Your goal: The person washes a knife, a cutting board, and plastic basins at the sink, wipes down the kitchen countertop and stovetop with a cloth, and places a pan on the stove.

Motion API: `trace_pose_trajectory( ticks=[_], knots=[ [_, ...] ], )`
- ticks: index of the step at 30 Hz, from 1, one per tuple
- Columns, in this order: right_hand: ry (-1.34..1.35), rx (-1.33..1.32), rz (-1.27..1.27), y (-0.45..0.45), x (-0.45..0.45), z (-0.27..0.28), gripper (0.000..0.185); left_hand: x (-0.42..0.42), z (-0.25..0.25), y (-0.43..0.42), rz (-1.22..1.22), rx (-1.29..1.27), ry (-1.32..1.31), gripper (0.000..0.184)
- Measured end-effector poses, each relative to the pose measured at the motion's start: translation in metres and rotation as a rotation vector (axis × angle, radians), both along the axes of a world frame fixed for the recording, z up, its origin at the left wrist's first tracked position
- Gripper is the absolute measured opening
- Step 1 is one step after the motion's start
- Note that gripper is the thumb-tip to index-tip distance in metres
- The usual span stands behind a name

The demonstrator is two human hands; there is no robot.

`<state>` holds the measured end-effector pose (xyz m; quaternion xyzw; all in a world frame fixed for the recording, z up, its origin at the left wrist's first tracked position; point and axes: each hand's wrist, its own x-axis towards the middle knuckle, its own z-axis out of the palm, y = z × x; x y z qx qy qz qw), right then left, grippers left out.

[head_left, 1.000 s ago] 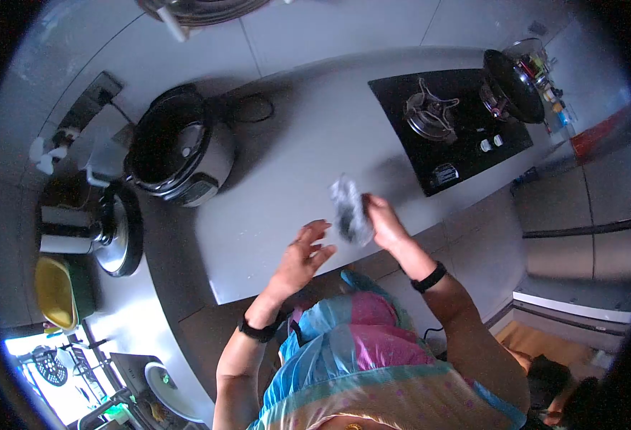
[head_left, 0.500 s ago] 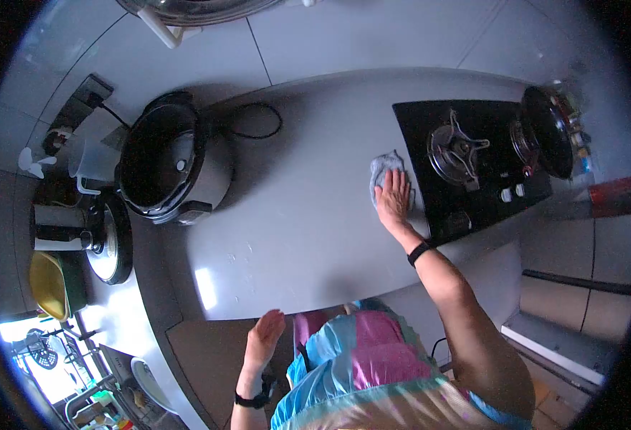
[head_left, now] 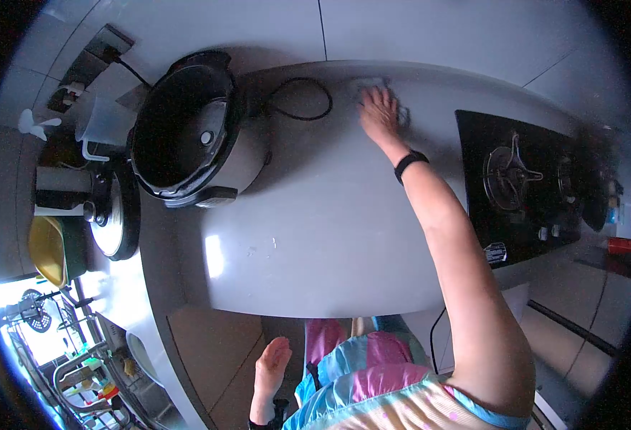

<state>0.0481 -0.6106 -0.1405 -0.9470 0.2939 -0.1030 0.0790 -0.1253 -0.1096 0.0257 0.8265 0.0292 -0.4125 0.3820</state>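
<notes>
My right hand [head_left: 379,113] lies flat with its fingers spread on a grey cloth [head_left: 403,113] at the back of the grey counter [head_left: 330,236]. The hand covers much of the cloth, and the cloth lies close to the wall. Low in the view, my left hand [head_left: 272,358] hangs in front of the counter's front edge, touching nothing, its fingers close together and partly curled. A few small wet-looking marks show on the counter toward the left.
A large open electric cooker [head_left: 251,154] stands at the left, its black cord [head_left: 330,100] looped behind. On the right is a black gas hob [head_left: 480,179]. A glass lid [head_left: 115,222], yellow basin [head_left: 47,251] and sink [head_left: 154,390] are at the far left.
The cloth came down onto the counter beside the hob under my right hand, then moved back toward the wall. My left hand dropped away below the counter edge. The view shifted as well.
</notes>
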Motion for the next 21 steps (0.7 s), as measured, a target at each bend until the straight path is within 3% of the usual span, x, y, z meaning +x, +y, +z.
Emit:
trace_pose_trajectory(
  ticks=[3,8,12,16,18,19,21],
  knots=[
    [-0.012,-0.078,0.128,0.023,0.021,-0.012,0.042,-0.003,-0.005,0.005,0.001,-0.035,0.000,0.031],
    [0.070,-0.180,0.402,0.099,-0.022,-0.007,0.040,-0.002,0.002,0.007,-0.043,-0.078,-0.019,0.032],
    [-0.152,0.060,0.533,0.164,-0.061,-0.005,0.040,-0.003,0.004,0.001,-0.005,-0.169,-0.045,0.032],
    [-0.084,0.245,0.810,0.207,-0.096,-0.002,0.022,-0.003,0.002,0.000,-0.057,-0.224,-0.098,0.032],
    [-0.297,0.447,0.722,0.206,-0.098,0.008,0.017,0.000,0.005,-0.002,-0.068,-0.227,-0.097,0.032],
    [-0.215,0.646,0.607,0.192,-0.097,0.034,0.020,0.002,0.005,-0.001,-0.083,-0.221,-0.118,0.032],
    [-0.386,0.880,0.240,0.167,-0.099,0.061,0.024,-0.001,0.005,0.005,-0.075,-0.205,-0.126,0.032]
  ],
)
